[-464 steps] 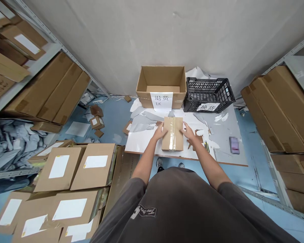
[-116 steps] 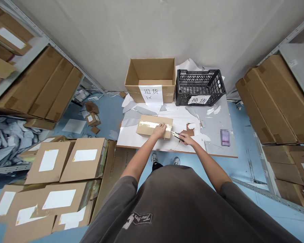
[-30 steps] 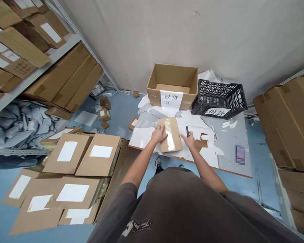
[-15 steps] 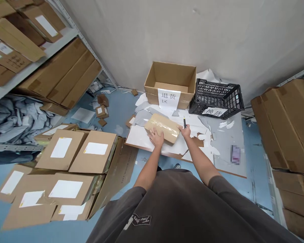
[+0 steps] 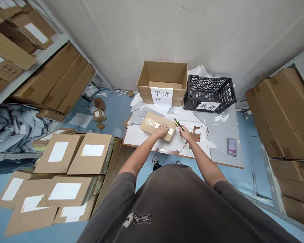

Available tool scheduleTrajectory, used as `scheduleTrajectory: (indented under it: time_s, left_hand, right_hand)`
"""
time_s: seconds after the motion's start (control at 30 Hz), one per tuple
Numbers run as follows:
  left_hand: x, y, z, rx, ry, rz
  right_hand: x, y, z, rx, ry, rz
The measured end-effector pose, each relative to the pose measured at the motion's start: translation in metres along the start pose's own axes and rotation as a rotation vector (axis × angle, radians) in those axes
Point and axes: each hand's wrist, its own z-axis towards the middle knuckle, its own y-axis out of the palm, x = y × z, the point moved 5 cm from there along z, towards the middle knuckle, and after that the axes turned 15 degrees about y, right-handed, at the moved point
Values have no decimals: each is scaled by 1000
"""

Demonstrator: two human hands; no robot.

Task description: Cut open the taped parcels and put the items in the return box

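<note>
A taped brown cardboard box (image 5: 152,122) lies at a slant on the white-covered table, clear tape shining along its top. My left hand (image 5: 162,131) bears on the box's top near its right end, fingers drawn together and curled. Just right of the box, my right hand (image 5: 184,132) is closed around a black and yellow utility knife (image 5: 178,124), its tip pointing up and left. The knife is apart from the box. Whether its blade is out is too small to tell.
Behind the box stand an open carton (image 5: 142,92) with a paper sign and a black plastic crate (image 5: 190,105). Torn paper covers parts of the table (image 5: 218,153). Labelled boxes (image 5: 91,162) are stacked at left; shelves with cartons (image 5: 281,114) flank both sides.
My left hand has gone from lying spread on the box's near left side to curled on top toward the right. My right hand has drawn off the box's right end, tilting the knife left.
</note>
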Motion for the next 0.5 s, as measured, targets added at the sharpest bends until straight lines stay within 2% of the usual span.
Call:
scheduleTrajectory:
  time_s: [0.1,0.17,0.3,0.5]
  left_hand:
    - [-2,0,4,-42,-36,13]
    - [-2,1,3,-22,-54,30]
    - [-1,1,-3,57,-42,34]
    - [-2,2,-5,29,-15,12]
  right_hand:
    - [22,-6,-25,-205,52,19]
    - [32,-8,-34,-297,85,-3]
    - [34,-11,-33,-318,124,-65]
    - [29,-10,-27,-414,268,-33]
